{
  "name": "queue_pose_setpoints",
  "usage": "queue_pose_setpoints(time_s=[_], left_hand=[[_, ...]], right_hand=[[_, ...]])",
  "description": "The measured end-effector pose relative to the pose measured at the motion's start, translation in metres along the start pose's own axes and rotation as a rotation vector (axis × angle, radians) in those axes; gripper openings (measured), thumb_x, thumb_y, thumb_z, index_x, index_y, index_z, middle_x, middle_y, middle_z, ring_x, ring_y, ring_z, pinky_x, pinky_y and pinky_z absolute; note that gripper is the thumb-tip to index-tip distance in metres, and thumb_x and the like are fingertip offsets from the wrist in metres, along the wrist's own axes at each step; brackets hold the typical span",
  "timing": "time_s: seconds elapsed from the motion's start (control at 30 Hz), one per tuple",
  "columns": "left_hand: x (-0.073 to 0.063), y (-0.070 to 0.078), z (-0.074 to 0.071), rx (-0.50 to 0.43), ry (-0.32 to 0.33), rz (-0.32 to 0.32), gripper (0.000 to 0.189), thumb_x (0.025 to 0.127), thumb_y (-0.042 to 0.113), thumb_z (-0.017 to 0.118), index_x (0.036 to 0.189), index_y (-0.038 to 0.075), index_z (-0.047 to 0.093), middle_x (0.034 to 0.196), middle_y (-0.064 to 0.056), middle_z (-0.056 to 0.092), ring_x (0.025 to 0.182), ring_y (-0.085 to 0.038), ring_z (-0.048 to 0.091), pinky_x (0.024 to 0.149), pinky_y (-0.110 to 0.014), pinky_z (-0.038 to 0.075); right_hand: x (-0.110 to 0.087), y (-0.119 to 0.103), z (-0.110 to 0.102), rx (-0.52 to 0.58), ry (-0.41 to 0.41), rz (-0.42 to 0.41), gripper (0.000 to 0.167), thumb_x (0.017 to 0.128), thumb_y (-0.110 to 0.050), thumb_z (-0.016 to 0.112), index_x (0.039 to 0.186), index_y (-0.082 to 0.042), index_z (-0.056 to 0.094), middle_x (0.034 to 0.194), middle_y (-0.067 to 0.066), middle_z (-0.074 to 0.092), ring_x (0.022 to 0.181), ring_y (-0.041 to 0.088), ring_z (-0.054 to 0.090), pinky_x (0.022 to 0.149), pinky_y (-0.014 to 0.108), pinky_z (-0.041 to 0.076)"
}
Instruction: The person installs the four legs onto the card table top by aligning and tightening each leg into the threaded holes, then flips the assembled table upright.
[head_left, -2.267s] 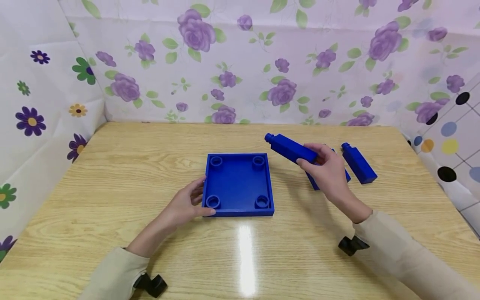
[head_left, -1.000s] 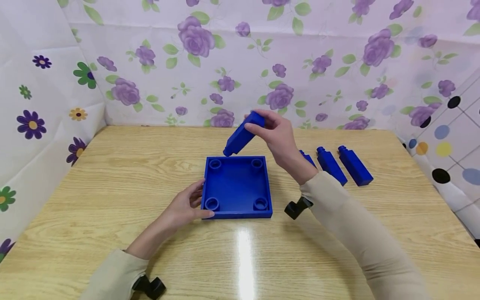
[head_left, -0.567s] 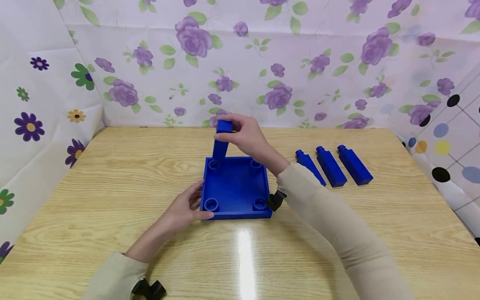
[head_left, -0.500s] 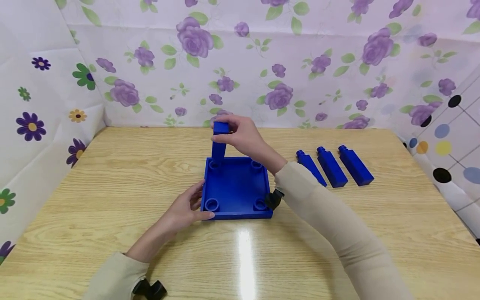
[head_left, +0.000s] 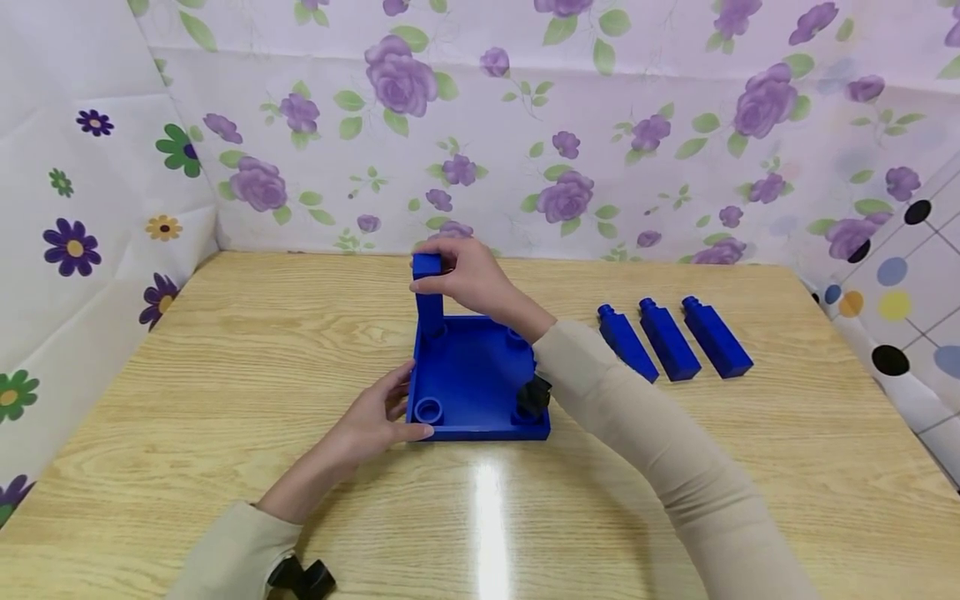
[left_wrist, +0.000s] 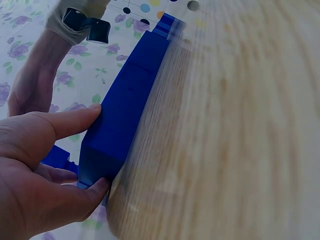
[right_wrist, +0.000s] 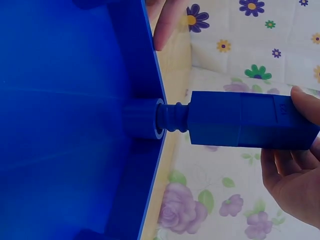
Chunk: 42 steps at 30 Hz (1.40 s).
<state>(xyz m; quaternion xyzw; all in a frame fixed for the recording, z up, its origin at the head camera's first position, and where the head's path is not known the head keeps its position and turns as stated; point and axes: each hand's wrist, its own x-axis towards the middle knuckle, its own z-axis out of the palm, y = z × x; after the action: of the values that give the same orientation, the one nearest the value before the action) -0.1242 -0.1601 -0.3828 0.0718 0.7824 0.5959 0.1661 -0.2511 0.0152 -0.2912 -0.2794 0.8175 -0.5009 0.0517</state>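
Note:
A blue square tabletop (head_left: 476, 375) lies underside up on the wooden table, with a raised rim and a round socket in each corner. My left hand (head_left: 371, 425) grips its near left corner, thumb on the front edge and fingers along the left side. At the far left corner my right hand (head_left: 476, 279) holds a blue table leg (head_left: 430, 304) upright by its top end. In the right wrist view the leg's threaded tip (right_wrist: 174, 117) sits in the mouth of the socket (right_wrist: 142, 119), some thread still showing. The wrist camera partly covers the near right socket.
Three more blue legs (head_left: 670, 340) lie side by side on the table to the right, threaded ends pointing away from me. A flowered cloth wall (head_left: 322, 167) stands behind the table (head_left: 262, 333), with patterned sheets at both sides.
My right hand has brought the leg left from beside the loose legs, turned it upright and lowered its threaded end to the far left socket. My left hand keeps its grip.

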Motion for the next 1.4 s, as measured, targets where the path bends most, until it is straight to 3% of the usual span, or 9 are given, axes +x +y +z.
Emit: queue_pose_setpoints(time_s=[0.43,0.7,0.83,1.03,1.2,1.4], left_hand=[[-0.001,0.002,0.0,-0.006,-0.005,-0.009,0.092,0.083,-0.001,0.073,0.153,-0.001,0.014,0.149,-0.027,0.03,0.136,-0.042,0.031,0.111,-0.048,0.03],[-0.001,0.0,0.0,-0.017,-0.013,-0.005,0.092,0.084,0.0,0.073,0.154,0.0,0.013,0.149,-0.027,0.03,0.136,-0.043,0.031,0.111,-0.049,0.03],[0.0,-0.001,0.0,-0.017,-0.01,0.0,0.092,0.084,-0.001,0.073,0.154,-0.001,0.014,0.149,-0.027,0.03,0.136,-0.043,0.032,0.111,-0.049,0.03],[0.0,-0.002,-0.001,-0.021,-0.002,0.001,0.091,0.083,-0.002,0.073,0.153,-0.001,0.015,0.148,-0.027,0.032,0.135,-0.042,0.032,0.111,-0.048,0.029],[0.001,-0.003,-0.001,-0.006,0.009,-0.012,0.091,0.083,-0.001,0.074,0.153,0.0,0.017,0.147,-0.026,0.033,0.135,-0.041,0.033,0.112,-0.048,0.028],[0.002,-0.004,0.001,-0.006,0.013,-0.035,0.092,0.082,0.0,0.075,0.154,0.002,0.018,0.149,-0.024,0.033,0.136,-0.039,0.033,0.111,-0.046,0.031]], right_hand=[[0.0,0.01,0.004,-0.048,-0.01,0.026,0.047,0.085,-0.017,0.077,0.128,-0.005,0.061,0.113,0.007,0.064,0.099,0.016,0.063,0.086,0.026,0.052],[-0.002,0.014,0.001,-0.018,-0.025,0.034,0.047,0.086,-0.018,0.075,0.129,-0.004,0.06,0.111,0.007,0.065,0.098,0.017,0.063,0.085,0.027,0.053],[-0.002,0.013,-0.002,-0.047,-0.065,0.012,0.048,0.088,-0.018,0.073,0.132,-0.005,0.059,0.112,0.007,0.065,0.097,0.016,0.063,0.085,0.027,0.053],[-0.002,0.012,-0.01,-0.04,-0.183,0.003,0.055,0.09,-0.003,0.065,0.143,-0.005,0.048,0.106,0.008,0.065,0.091,0.019,0.061,0.08,0.027,0.052],[-0.002,0.015,-0.012,-0.007,-0.225,0.004,0.059,0.091,0.0,0.064,0.146,-0.006,0.042,0.117,0.01,0.064,0.103,0.018,0.062,0.086,0.028,0.053],[-0.006,0.018,-0.008,-0.038,-0.185,-0.022,0.059,0.091,-0.007,0.067,0.146,-0.008,0.044,0.12,0.01,0.063,0.11,0.02,0.061,0.09,0.03,0.052]])
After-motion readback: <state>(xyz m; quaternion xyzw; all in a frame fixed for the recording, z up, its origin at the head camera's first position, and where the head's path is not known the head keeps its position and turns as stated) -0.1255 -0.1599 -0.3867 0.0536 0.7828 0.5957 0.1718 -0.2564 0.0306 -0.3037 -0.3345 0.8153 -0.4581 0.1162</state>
